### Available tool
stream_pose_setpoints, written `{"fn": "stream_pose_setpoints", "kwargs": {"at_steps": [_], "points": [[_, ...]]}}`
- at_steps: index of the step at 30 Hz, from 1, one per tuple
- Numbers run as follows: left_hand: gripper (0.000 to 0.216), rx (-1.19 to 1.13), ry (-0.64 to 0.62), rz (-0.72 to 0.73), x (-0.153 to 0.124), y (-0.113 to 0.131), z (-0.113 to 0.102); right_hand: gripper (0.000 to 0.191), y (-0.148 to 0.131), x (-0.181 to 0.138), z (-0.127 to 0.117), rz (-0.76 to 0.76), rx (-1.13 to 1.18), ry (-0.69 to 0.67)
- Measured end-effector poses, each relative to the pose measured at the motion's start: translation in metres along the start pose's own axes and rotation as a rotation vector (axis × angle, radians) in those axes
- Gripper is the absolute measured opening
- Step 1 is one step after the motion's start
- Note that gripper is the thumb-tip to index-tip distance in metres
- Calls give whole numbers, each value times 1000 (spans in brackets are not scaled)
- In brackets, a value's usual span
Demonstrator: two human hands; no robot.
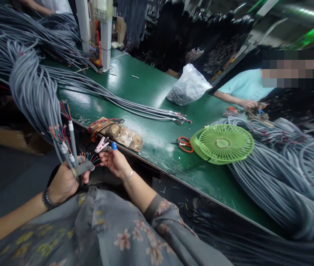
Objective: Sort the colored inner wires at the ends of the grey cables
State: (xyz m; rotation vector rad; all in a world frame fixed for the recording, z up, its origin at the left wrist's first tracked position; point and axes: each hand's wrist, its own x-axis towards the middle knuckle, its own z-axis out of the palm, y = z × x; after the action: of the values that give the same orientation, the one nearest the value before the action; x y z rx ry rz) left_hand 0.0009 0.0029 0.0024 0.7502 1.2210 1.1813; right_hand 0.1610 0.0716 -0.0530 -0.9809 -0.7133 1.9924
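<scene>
My left hand [64,183] is closed around the ends of a few grey cables [73,147] that hang from a thick grey bundle [32,88] on my left. Coloured inner wires [89,158] stick out of the stripped cable end by my thumb. My right hand [115,161] pinches at those wire tips, a blue cap on one fingertip. A pink clip-like tool [101,144] sits right above that hand; whether the fingers hold it I cannot tell.
A green table [151,88] holds long grey cables [123,103], a brown wrapped block [123,135], orange scissors [184,144], a green fan [223,143] and a white plastic bag [188,85]. A large cable heap [284,177] lies right. Another person [245,88] works across the table.
</scene>
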Motion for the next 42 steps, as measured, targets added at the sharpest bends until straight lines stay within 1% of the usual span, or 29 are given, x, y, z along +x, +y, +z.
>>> {"fn": "stream_pose_setpoints", "kwargs": {"at_steps": [2,3,4,6,8,10,13,16,19,22,28,31,34,36,42], "points": [[37,-11,26,-8,2,1,5,63,-1,3,2,-36,-19,-40],[37,-9,35,-13,4,2,7,62,-1,5,4,-82,-44,-28],[37,-6,39,-15,5,2,10,61,1,6,5,-139,-77,7],[37,2,46,-7,7,3,15,60,6,10,7,-254,-140,119],[39,-5,60,4,8,5,19,61,10,12,8,-298,-151,192],[42,-20,83,-1,9,7,21,62,10,14,10,-244,-83,165],[45,-34,99,-21,9,7,23,62,7,15,14,-139,68,69],[46,-33,94,-30,11,3,21,59,3,16,19,-140,150,58],[47,-29,81,-33,14,-2,18,56,4,18,20,-150,177,87],[45,-24,68,-28,15,-4,16,55,6,18,19,-110,189,89],[38,-24,103,-30,8,-3,14,65,2,11,14,0,211,31],[33,-22,128,-10,4,-4,12,60,-1,8,14,-11,193,1],[32,-34,144,14,4,-4,11,50,-1,7,15,-77,170,22],[32,-40,146,8,5,-4,12,48,0,7,16,-100,160,30],[36,-48,146,-4,9,-2,18,48,3,12,16,-59,210,34]]}}
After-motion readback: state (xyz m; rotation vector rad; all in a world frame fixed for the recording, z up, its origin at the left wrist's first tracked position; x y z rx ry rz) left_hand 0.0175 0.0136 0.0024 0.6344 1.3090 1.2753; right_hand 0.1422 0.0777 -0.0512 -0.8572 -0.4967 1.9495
